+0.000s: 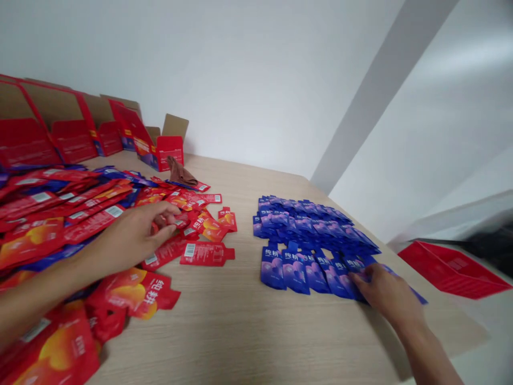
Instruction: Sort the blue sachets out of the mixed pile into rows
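Observation:
My left hand (138,235) reaches over a heap of red sachets (94,206), its fingers curled with thumb and forefinger around the edge of a small red sachet (182,220). Near it lie a flat red sachet with a barcode (206,253) and one with orange fruit print (136,291). At the right, my right hand (387,294) is closed on a blue sachet (355,264) at the end of the front row. Several blue sachets (294,270) overlap there side by side, spouts pointing away from me. Its fingertips are partly hidden.
Further rows of blue sachets (304,219) lie behind the front one. Open red cartons (72,139) stand along the wall at the back left, with a smaller open carton (170,152) and a brown cloth (181,174). A red box (452,267) is beyond the table's right edge.

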Tool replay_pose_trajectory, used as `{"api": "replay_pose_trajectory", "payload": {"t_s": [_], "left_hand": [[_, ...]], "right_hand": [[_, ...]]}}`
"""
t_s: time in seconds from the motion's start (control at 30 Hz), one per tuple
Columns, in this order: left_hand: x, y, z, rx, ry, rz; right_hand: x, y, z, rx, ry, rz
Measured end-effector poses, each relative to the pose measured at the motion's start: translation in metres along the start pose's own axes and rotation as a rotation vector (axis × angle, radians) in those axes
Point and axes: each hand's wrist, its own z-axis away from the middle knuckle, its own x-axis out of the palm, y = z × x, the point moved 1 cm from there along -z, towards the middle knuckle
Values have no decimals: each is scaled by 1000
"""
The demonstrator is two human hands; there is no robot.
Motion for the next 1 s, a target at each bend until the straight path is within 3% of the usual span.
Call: {"api": "replay_pose_trajectory", "payload": {"t_s": [0.1,0.27,0.37,0.5,0.7,0.87,1.0], "left_hand": [[-20,-24,-10,-35,39,-137],[-35,-48,-19,-70,-45,-378],[-35,-57,-26,-78,-111,-498],[-28,-70,-36,-69,-194,-608],[-16,-84,-43,-71,-185,-681],[-13,-81,-44,-63,-182,-707],[-21,-71,-48,-28,-144,-697]], "right_hand": [[14,5,-2,-46,74,26],[24,-1,10,-137,485,-121],[25,-12,17,-252,597,-270],[22,-29,25,-341,642,-404],[15,-44,34,-371,620,-435],[16,-47,38,-392,643,-450],[14,-48,42,-396,649,-464]]}}
